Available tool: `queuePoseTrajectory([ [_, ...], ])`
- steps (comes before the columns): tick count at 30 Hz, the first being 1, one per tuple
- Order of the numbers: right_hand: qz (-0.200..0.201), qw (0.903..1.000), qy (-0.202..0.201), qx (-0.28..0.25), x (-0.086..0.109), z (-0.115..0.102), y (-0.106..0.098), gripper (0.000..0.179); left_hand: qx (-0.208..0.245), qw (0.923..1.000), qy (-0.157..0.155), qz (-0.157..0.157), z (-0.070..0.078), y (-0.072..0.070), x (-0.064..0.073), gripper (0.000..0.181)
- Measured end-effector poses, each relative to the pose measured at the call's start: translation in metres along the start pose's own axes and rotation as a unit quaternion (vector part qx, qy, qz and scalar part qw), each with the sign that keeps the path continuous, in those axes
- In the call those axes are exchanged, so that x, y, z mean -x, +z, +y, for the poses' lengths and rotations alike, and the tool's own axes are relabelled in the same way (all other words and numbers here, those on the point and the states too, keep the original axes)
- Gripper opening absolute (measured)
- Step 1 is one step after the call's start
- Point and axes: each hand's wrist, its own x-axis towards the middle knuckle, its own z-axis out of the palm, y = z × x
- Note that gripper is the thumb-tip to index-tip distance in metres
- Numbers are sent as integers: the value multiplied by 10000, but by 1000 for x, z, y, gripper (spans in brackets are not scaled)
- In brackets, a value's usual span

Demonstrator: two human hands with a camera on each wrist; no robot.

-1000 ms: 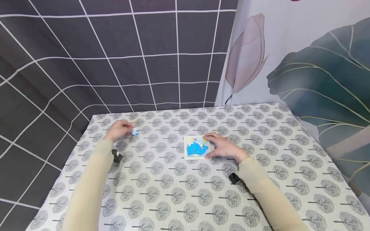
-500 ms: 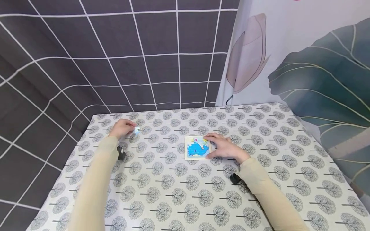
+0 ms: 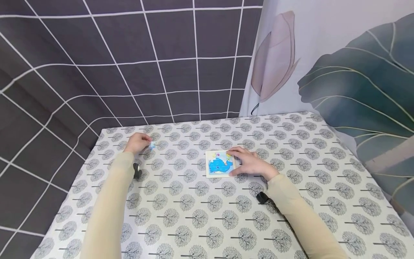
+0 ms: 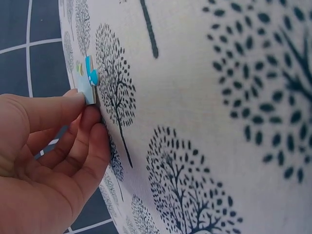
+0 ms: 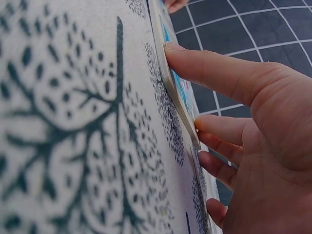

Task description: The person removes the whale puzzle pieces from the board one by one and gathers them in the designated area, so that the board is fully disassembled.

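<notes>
At the far left of the table in the head view, my left hand (image 3: 137, 142) pinches a small light-blue jigsaw piece (image 3: 152, 145) between thumb and fingers. The left wrist view shows the piece (image 4: 87, 83) standing close over the cloth, with a brighter blue patch along one edge. A square whale jigsaw puzzle (image 3: 220, 166) in a pale frame lies flat near the middle. My right hand (image 3: 250, 164) rests at its right side, thumb near the front corner and fingertips near the back corner. In the right wrist view, the thumb (image 5: 209, 68) presses on the frame's edge.
The table is covered by a white cloth (image 3: 194, 216) printed with grey trees. A dark curtain (image 3: 174, 72) with white grid lines hangs behind and at the left. A pale leaf-patterned curtain (image 3: 323, 82) hangs at the back right.
My left hand has shifted slightly right and away from me, and the jigsaw piece has turned in its fingers. The right hand and the framed puzzle stay in place.
</notes>
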Motion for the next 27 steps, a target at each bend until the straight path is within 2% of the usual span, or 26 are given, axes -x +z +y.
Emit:
queuePoseTrajectory([
  [7,16,10000,-12,-7,0,1,1,95,-1,9995,212,223,2,4,2,20],
  [19,21,10000,-21,24,1,-2,1,94,248,9994,-175,160,0,5,2,19],
  [27,17,10000,-11,-22,2,-4,0,94,323,9992,-139,170,1,5,4,22],
])
